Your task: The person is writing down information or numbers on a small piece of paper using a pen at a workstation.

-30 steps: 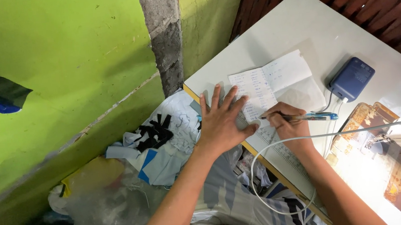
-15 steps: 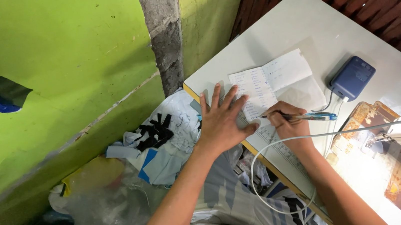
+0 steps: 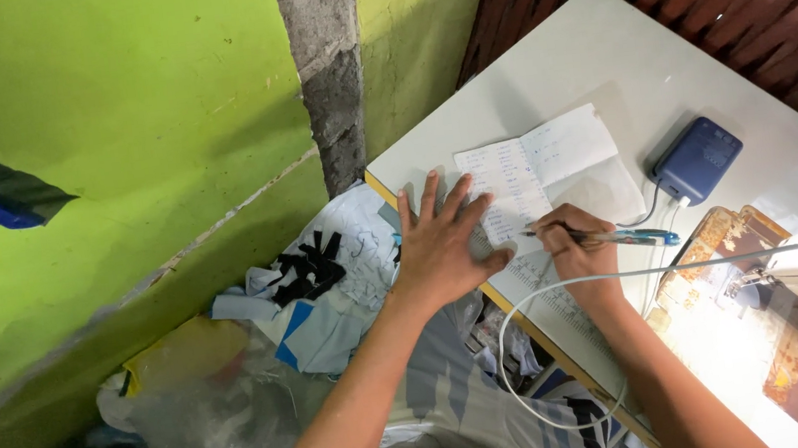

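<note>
Head view: the right hand [image 3: 577,252] grips a blue pen [image 3: 611,236] between closed fingers, the tip resting on the sheet of handwritten paper [image 3: 537,163]. The pen barrel extends to the right, past the knuckles. The left hand [image 3: 441,244] lies flat with fingers spread wide, pressing the left edge of the paper near the table corner. The paper lies on a white table [image 3: 621,59], partly unfolded. A dark blue box-shaped device [image 3: 699,160] sits just right of the paper, with a white cable [image 3: 529,309] looping off the table edge. Green walls [image 3: 109,137] and fabric scraps [image 3: 315,274] fill the left side.
</note>
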